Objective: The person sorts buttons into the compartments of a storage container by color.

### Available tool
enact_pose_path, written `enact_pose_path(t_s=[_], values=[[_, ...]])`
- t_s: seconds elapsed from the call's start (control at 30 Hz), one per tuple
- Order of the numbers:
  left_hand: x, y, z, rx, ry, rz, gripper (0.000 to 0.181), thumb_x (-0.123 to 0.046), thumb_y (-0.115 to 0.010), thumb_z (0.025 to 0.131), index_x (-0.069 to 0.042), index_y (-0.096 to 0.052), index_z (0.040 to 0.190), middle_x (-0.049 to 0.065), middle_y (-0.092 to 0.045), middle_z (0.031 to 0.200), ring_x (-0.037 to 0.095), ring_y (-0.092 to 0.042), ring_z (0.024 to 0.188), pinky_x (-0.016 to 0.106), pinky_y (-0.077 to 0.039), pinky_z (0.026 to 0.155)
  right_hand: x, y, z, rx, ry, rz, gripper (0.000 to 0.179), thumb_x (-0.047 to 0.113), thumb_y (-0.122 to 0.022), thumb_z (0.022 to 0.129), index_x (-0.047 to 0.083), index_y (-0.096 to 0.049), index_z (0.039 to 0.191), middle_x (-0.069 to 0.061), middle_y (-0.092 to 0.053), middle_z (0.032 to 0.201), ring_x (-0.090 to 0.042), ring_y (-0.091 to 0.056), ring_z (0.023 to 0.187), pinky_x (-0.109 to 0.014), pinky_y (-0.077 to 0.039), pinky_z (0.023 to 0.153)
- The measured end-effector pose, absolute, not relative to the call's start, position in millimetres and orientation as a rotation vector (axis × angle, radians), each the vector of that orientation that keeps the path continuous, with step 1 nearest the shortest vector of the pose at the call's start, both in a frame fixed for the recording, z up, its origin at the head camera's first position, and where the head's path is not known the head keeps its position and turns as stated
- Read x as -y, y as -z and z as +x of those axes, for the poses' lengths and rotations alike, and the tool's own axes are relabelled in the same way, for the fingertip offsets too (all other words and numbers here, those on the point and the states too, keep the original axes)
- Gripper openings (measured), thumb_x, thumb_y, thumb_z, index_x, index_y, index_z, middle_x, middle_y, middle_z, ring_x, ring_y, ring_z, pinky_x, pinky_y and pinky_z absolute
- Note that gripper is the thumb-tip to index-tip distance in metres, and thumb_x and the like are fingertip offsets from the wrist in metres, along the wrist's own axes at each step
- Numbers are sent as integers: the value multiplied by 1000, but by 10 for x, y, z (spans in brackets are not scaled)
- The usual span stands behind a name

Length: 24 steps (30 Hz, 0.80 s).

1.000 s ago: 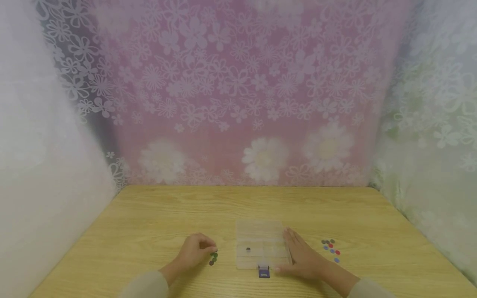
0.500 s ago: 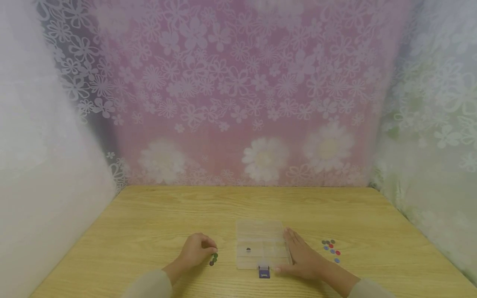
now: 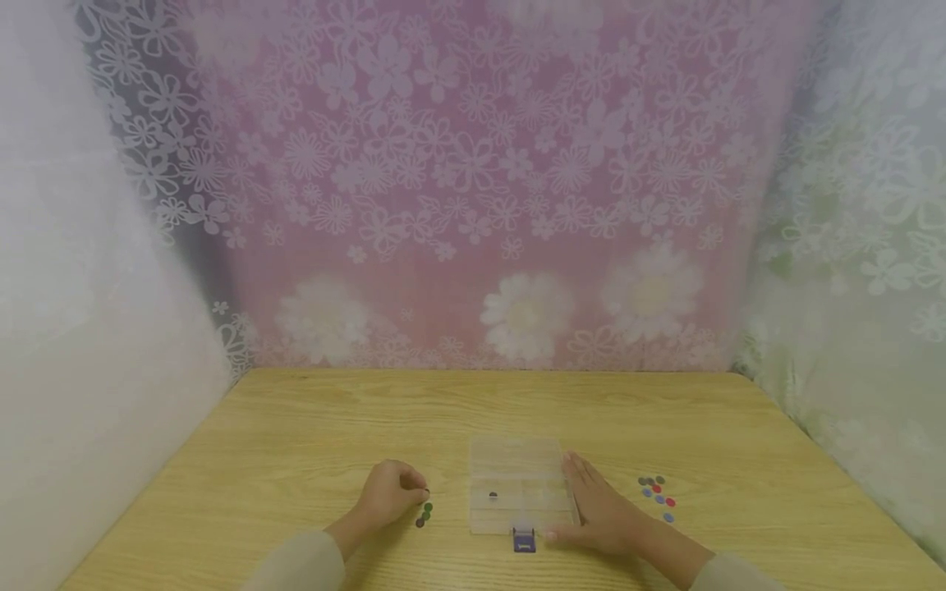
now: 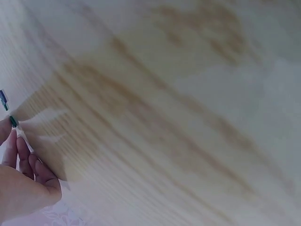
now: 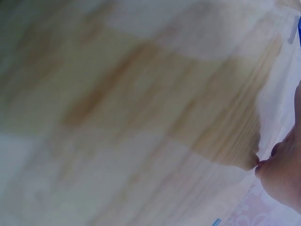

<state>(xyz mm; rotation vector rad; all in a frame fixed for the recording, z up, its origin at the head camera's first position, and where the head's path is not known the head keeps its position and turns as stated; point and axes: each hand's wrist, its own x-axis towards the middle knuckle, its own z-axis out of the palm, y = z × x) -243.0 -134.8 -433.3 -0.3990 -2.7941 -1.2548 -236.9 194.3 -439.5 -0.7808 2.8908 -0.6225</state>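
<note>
My left hand pinches a small dark green disc between thumb and fingertip, low over the table. Just below the fingertips in the head view lie a few more small green and dark discs. A clear plastic compartment box sits at the middle, its blue-purple latch toward me. One dark disc shows inside its left part. My right hand rests along the box's right side, fingers straight and thumb at the front corner. The right wrist view catches only part of this hand.
To the right of my right hand lies a loose group of small discs: several grey ones, red ones and blue ones. They lie on the wood-grain table. A flowered curtain hangs at the table's far edge.
My left fingertips have drawn slightly back to the left with the disc, leaving the discs beneath them a little more exposed. The right hand and the box stay in place.
</note>
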Motion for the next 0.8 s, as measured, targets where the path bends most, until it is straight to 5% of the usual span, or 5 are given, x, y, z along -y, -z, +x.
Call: enact_pose_path(t_s=[0.47,0.8], values=[[1380,4303,-2416,2816,1253,-362,13,-12,-72,79,-3,-66,72,3,-66,76,15,-57,78,35,-50,71,-1945,4398,-2372,-2890,615,-776,109,63,-58,79,-11,-11,144,-32,-8,150,-46,-11,139,-56,-16,111],[1411,4300,-2410,2792,1339,-435,13,-7,-63,86,1,-68,77,10,-70,82,25,-63,85,38,-53,75,-1943,4396,-2367,-2898,621,-785,109,63,-58,79,-11,-11,144,-33,-10,150,-47,-12,139,-56,-17,111]])
